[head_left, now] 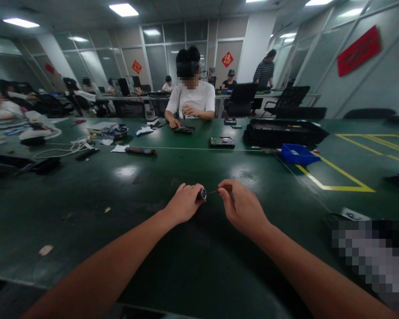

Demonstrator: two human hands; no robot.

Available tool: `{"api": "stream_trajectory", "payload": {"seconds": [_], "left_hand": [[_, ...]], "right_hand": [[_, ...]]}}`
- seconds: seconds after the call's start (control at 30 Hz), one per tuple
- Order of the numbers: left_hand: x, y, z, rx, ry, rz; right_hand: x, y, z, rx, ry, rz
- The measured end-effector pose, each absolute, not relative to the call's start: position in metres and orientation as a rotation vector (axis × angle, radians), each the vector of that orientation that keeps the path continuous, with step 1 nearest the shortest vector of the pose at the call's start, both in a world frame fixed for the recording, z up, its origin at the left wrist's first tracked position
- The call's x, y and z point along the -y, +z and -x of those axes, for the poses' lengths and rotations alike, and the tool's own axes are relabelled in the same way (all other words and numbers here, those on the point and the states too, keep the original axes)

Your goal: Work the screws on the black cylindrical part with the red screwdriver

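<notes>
My left hand (185, 204) is closed around a small dark cylinder with a silvery ring at its round end (202, 194); I cannot tell what kind of thing it is. That end faces right. Opposite it, my right hand (241, 204) pinches a screwdriver by its reddish-brown handle (228, 188). The thin shaft points left at the cylinder's end, and whether the tip touches it is too small to tell. Both hands are just above the green table (146, 266), near its middle. My fingers hide most of the cylinder.
A hard drive (222, 141) lies ahead, with a black tray (282, 132) and blue bin (299, 154) to its right. A dark pen-shaped tool (141, 151) and white cable (61, 148) lie left. Across the table, a person in white (191, 99) handles another drive (185, 130).
</notes>
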State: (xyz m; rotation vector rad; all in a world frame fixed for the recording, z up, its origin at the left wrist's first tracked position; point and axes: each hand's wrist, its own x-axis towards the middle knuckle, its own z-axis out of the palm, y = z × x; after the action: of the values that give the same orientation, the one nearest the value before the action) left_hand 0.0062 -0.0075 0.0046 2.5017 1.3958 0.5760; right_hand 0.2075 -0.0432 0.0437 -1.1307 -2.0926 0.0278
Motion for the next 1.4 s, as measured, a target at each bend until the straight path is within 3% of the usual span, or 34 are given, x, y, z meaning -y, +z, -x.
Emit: {"api": "stream_trajectory", "payload": {"seconds": [1.4], "left_hand": [[0.011, 0.010, -0.007, -1.327, 0.607, -2.395]], "right_hand": [[0.052, 0.051, -0.200, 2.243, -0.005, 0.987]]}}
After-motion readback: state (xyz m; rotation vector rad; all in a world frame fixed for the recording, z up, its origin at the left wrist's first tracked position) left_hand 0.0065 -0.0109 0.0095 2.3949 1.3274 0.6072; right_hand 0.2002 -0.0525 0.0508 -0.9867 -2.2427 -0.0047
